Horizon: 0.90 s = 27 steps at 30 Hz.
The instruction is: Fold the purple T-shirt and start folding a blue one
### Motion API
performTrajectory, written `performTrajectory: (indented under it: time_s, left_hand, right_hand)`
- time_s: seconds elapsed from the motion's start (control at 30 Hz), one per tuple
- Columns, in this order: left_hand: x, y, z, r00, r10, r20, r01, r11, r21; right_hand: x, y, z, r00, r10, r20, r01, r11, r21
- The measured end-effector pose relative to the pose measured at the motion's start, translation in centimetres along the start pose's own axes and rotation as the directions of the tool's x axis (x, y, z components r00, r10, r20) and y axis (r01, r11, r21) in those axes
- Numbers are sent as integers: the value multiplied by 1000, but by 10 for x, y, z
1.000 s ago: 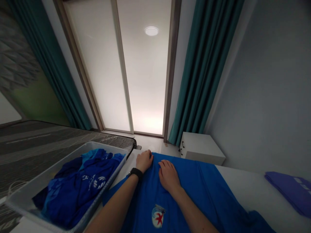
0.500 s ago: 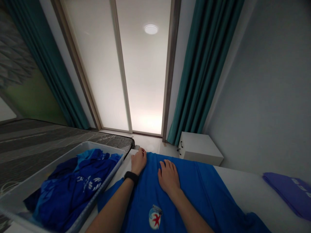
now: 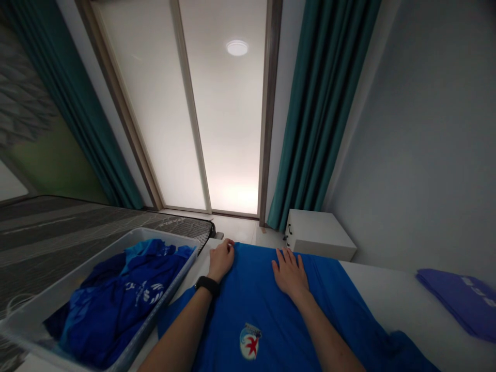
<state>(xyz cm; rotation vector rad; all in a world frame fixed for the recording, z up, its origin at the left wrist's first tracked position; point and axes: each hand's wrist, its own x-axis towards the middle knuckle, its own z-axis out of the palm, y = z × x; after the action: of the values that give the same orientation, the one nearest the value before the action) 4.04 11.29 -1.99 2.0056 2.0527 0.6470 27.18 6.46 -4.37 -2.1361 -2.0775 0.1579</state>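
A blue T-shirt (image 3: 256, 294) lies spread over the white table, with a round badge bearing a red star-like figure (image 3: 250, 345) on it. At the shirt's far left corner, my left hand (image 3: 221, 259), with a black watch on its wrist, has its fingers curled on the edge of the cloth. My right hand (image 3: 291, 273) lies flat on the shirt near its far edge, fingers stretched and apart. The near part of the shirt runs out of view, and my forearms cover some of it.
To the left, a clear plastic bin (image 3: 135, 233) holds crumpled blue clothes (image 3: 127, 294). A folded purple garment (image 3: 457, 297) rests on the white table (image 3: 391, 289) at right. Beyond are a low white cabinet (image 3: 321, 230) and a bare mattress (image 3: 116, 219).
My right hand has slid to the right across the shirt, smoothing the cloth between my hands. My left hand stays at the corner, its fingers slightly more curled.
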Motion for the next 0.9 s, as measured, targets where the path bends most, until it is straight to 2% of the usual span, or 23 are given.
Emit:
performTrajectory:
  time_s: [0.23, 0.33, 0.4, 0.5, 0.67, 0.83, 0.9]
  left_hand:
    - [-6, -1, 4, 988, 151, 45, -153, 987, 46]
    - [-8, 0, 6, 937, 325, 128, -337, 938, 78]
    - [-11, 2, 8, 897, 391, 206, -418, 902, 108]
    - [-15, 6, 13, 912, 323, 253, -372, 911, 178]
    - [-18, 3, 15, 943, 238, 232, -295, 922, 252]
    - [-9, -13, -3, 950, 150, 273, -240, 912, 333]
    - [-6, -13, -10, 952, 127, 280, -229, 900, 371]
  right_hand:
    - [-2, 22, 1, 1000, 19, -1, -19, 1000, -2]
    - [-3, 26, 0, 999, 32, 15, -32, 999, -6]
    - [-4, 25, -1, 999, 32, 23, -32, 999, -10]
    - [-5, 21, -3, 998, 49, 33, -49, 999, -19]
    - [-8, 10, -8, 996, 59, 71, -59, 998, -5]
    - [-11, 2, -11, 995, -6, 103, 2, 999, 38]
    - [-11, 1, -9, 993, -15, 113, 12, 999, 29]
